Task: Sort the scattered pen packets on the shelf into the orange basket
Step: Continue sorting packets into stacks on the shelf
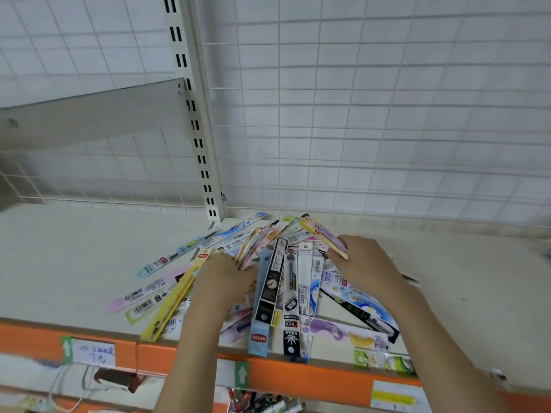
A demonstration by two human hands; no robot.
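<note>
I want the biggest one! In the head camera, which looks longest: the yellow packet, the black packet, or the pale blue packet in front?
1. Yellow packet, longest.
2. Black packet and pale blue packet look alike; hard to tell, since other packets cover their ends.

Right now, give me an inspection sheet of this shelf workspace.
Surface: pale shelf board with an orange front edge carrying price labels.
Job's things: pen packets fanned in a loose pile, some overhanging the front edge; orange basket not in view.
Clutter: more pens on the level below.
Hands: left hand and right hand rest on the pile's two sides, fingers among the packets.
Cables: thin white cord below the shelf, at left.
Surroundings: white wire grid back, slotted upright, shelf bracket.
</note>
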